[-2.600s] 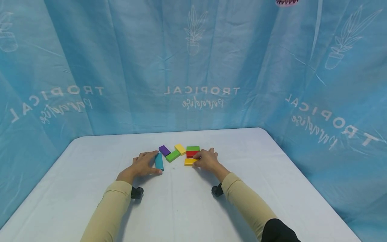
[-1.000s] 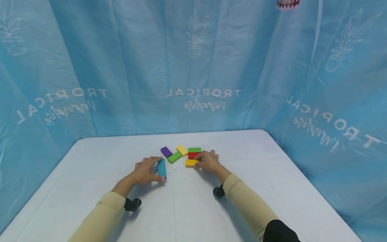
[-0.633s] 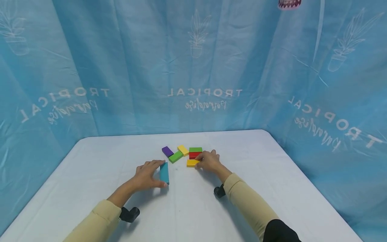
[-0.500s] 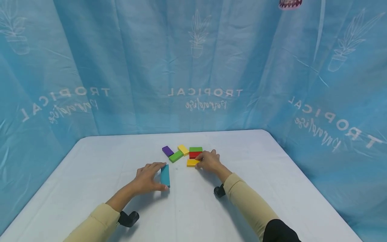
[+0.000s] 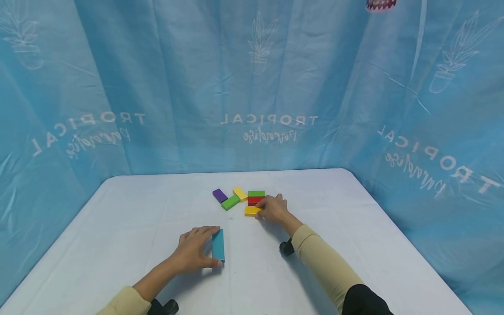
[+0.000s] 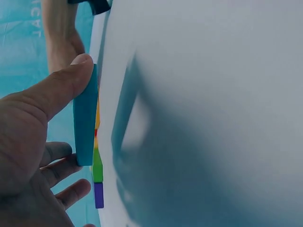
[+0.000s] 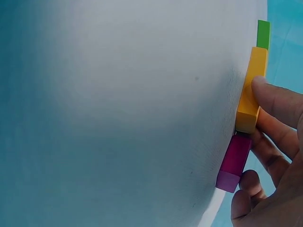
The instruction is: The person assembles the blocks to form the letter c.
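Note:
My left hand point(image 5: 194, 251) pinches a blue block point(image 5: 218, 246) by its two ends, thumb at the near end and fingertips at the far one. In the left wrist view the blue block point(image 6: 85, 123) is off the table, with the hand's shadow spread below. My right hand point(image 5: 275, 209) holds the right end of an orange-yellow block point(image 5: 252, 211) that lies on the table. The thumb presses its near face in the right wrist view. Beside those fingers lies a magenta block point(image 7: 234, 161), hidden by the hand in the head view.
Behind the orange-yellow block lie a red block point(image 5: 254, 201) and a green block point(image 5: 256, 193). To their left a pale yellow block point(image 5: 239, 194), another green block point(image 5: 230, 202) and a purple block point(image 5: 219, 195) form a zigzag. A blue curtain point(image 5: 189, 87) surrounds the white table point(image 5: 315, 188).
My left hand has drawn the blue block away from the purple and green blocks, nearer to me and slightly right. The right hand stays at the orange-yellow block.

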Tool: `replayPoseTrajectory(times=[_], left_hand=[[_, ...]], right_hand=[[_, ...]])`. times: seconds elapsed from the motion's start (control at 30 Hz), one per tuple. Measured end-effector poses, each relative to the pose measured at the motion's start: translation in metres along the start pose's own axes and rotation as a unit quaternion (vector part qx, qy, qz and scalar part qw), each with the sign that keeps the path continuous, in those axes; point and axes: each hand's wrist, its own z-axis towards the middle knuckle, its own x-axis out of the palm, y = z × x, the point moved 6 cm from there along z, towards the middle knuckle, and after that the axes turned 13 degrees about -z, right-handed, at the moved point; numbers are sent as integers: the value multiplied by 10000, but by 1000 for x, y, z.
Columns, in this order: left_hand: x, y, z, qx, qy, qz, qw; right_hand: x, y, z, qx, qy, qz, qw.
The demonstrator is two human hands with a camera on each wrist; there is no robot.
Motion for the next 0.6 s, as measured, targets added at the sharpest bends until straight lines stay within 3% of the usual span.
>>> replayPoseTrajectory(times=[0.6], left_hand=[[17, 2, -14, -104, 201, 216, 9995]], right_hand=[[1, 1, 0, 16, -4, -60, 10000]])
